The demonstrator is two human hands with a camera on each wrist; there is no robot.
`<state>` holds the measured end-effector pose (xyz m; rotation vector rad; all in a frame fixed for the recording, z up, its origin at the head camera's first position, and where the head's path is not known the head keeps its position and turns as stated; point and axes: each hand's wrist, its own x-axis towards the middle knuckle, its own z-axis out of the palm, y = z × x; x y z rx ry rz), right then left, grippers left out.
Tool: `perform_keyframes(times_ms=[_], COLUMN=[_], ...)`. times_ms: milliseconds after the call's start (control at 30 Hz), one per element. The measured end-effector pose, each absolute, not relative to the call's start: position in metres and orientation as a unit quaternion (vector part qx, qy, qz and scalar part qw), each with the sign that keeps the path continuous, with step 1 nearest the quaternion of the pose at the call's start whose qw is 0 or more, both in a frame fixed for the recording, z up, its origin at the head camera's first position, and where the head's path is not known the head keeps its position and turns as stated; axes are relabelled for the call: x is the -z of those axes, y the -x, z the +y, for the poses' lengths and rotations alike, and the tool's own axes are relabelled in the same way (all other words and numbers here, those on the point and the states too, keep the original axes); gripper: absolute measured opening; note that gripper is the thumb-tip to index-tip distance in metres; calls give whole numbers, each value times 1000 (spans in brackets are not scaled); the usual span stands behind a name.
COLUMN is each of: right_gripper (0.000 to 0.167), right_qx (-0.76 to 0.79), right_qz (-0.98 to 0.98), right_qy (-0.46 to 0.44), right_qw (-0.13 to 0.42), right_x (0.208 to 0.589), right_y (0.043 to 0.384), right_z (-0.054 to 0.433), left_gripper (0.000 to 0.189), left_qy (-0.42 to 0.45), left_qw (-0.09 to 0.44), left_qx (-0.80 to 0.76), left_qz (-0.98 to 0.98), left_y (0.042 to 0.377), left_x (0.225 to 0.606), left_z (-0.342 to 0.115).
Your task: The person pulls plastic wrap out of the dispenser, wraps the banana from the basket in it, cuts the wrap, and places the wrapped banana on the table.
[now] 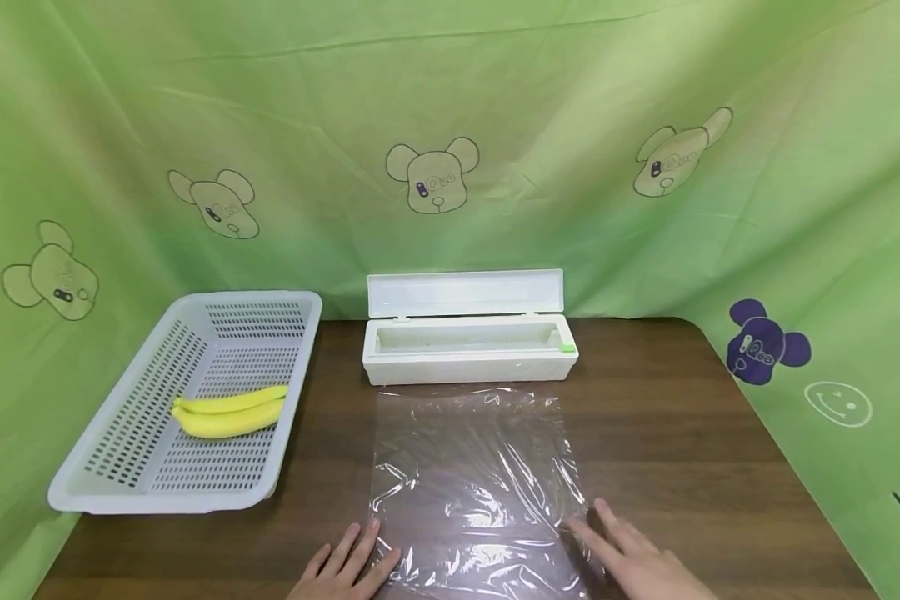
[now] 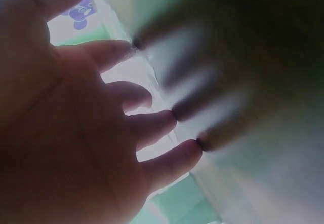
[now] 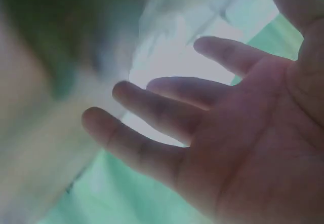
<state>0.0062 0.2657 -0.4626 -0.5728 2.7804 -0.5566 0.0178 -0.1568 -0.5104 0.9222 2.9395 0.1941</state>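
A sheet of clear plastic wrap (image 1: pixel 472 492) lies crinkled over the brown table in front of a white wrap box. At the sheet's left edge is my left hand (image 1: pixel 345 571), its fingers spread and fingertips down on the tabletop; the left wrist view shows its palm (image 2: pixel 76 117) with nothing held. My right hand (image 1: pixel 633 558) is over the sheet's lower right edge, fingers extended and fingertips right at the film. No object sits in the right palm (image 3: pixel 253 143). The white wrap box (image 1: pixel 468 369) stands with its lid (image 1: pixel 465 293) raised and a green tab (image 1: pixel 567 348) at its right end.
At the left stands a pale slotted plastic basket (image 1: pixel 172 503) with yellow bananas (image 1: pixel 228 419) inside. A green cloth (image 1: pixel 555 92) with printed mouse-like heads hangs behind and at both sides of the brown table (image 1: pixel 682 417).
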Motion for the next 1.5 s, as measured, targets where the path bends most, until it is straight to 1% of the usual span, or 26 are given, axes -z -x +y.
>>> perform_keyframes(times_ms=[67,167,233,300,367,467,600,633,667,733,800,833,867,933,1000,1033,1100,1200,1300,1333,1433,1500], right_gripper=[89,84,83,88,95,105,109,108,107,105,103,103,102,100,97,95,94,93,93,92,92,92], right_qx=[188,187,200,219,240,260,264,260,256,249,243,242,242,244,245,246,246,245,243,243,242,242], right_qz=[956,959,960,958,957,956,953,954,954,955,957,958,958,958,959,959,959,961,961,962,962,962], right_qy=[202,204,195,184,163,137,148,151,156,159,157,154,152,148,145,143,139,132,128,128,127,127], right_qw=[104,54,34,23,25,18,-2,-2,-4,-4,-3,-2,-3,-5,-9,-8,-7,-5,-9,-11,-11,-9], right_x=[448,431,424,422,422,426,435,438,440,444,447,448,449,450,450,450,451,452,453,453,453,452], right_y=[4,28,52,81,112,154,197,205,211,219,222,222,223,223,223,223,222,221,221,221,222,223], right_z=[271,276,279,283,287,292,295,296,296,297,296,296,296,296,296,297,298,299,300,300,299,298], left_gripper=[68,70,72,72,70,68,65,66,66,66,68,67,64,56,49,45,42,41,35,34,30,34], left_qy=[-300,-295,-292,-294,-296,-301,-304,-303,-305,-309,-309,-316,-325,-339,-339,-331,-295,-252,-233,-228,-221,-222], left_qw=[33,78,113,124,119,88,30,34,53,97,164,181,184,147,84,51,5,-26,-24,-11,50,104], left_qx=[-65,-86,-101,-109,-111,-105,-94,-102,-118,-155,-199,-222,-241,-264,-272,-270,-247,-213,-201,-201,-197,-186], left_qz=[951,948,944,941,941,944,948,947,943,933,915,904,896,891,897,903,923,944,951,952,954,952], left_y=[-19,-18,-17,-16,-16,-17,-19,-18,-16,-10,-1,3,8,16,24,29,41,68,103,116,151,172], left_x=[511,511,510,510,510,511,512,511,510,504,488,477,464,434,405,393,371,344,325,321,317,322], left_z=[-156,-155,-155,-156,-156,-156,-155,-156,-157,-162,-170,-175,-180,-189,-197,-201,-209,-224,-242,-248,-265,-274])
